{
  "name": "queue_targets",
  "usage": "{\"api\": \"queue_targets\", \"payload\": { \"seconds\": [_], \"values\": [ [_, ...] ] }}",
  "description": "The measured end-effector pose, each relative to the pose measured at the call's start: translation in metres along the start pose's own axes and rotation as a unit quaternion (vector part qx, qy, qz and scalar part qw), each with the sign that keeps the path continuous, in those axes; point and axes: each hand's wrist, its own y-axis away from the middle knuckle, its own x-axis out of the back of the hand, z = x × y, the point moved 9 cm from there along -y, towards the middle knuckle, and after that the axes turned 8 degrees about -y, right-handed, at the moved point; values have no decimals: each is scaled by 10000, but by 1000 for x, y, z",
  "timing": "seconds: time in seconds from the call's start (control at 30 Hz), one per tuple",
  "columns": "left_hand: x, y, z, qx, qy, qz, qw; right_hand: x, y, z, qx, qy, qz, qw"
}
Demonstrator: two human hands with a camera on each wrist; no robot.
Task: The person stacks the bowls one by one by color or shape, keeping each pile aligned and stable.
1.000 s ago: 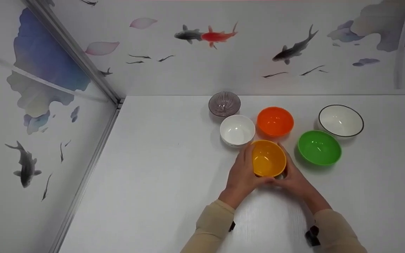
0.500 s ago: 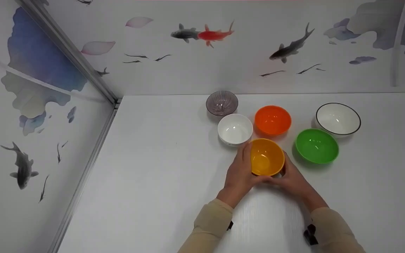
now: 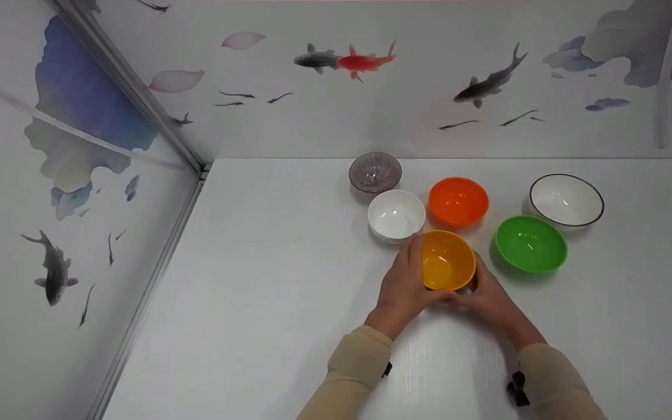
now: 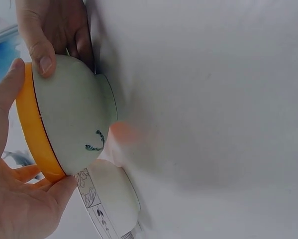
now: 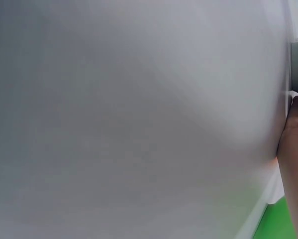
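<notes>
A yellow bowl (image 3: 448,262) is held upright between both hands, close over the white table. In the left wrist view its yellow rim (image 4: 37,129) rises out of a pale bowl (image 4: 69,109) with a thin dark edge and a small green sprig, so the two look nested. My left hand (image 3: 403,283) grips the left side, thumb at the near side and fingers round the wall. On the right side, my right hand (image 3: 490,297) holds it the same way, its thumb meeting the left one at the front. In the right wrist view only part of the right hand (image 5: 294,144) shows.
Close behind the held bowls stand a white bowl (image 3: 395,214) and an orange bowl (image 3: 458,201). Farther back is a purplish glass bowl (image 3: 375,172). To the right sit a green bowl (image 3: 531,244) and a dark-rimmed white bowl (image 3: 566,199). A wall (image 3: 324,128) borders the table's back.
</notes>
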Motion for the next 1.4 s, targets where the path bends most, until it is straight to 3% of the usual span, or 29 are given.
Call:
{"api": "queue_targets", "payload": {
  "seconds": [0.2,0.4,0.57,0.73,0.97,1.13,1.4],
  "values": [
    [-2,-2,0,50,-14,-82,10000,-3,4,-17,-107,-32,-37,9999],
    [7,-3,-5,36,-145,-97,9998,0,-2,-3,-78,115,106,9998],
    [28,-5,-21,102,-491,321,9982,-7,-7,1,155,-93,0,9998],
    [44,-10,-44,543,-467,769,9945,-8,-6,2,49,-5,-139,9999],
    [32,-23,-59,818,92,707,9941,13,7,4,-171,209,163,9995],
    [30,-26,-71,1141,101,648,9913,8,5,4,-132,139,98,9998],
    [27,-31,-80,1250,498,565,9893,0,1,0,-135,188,217,9995]
  ]
}}
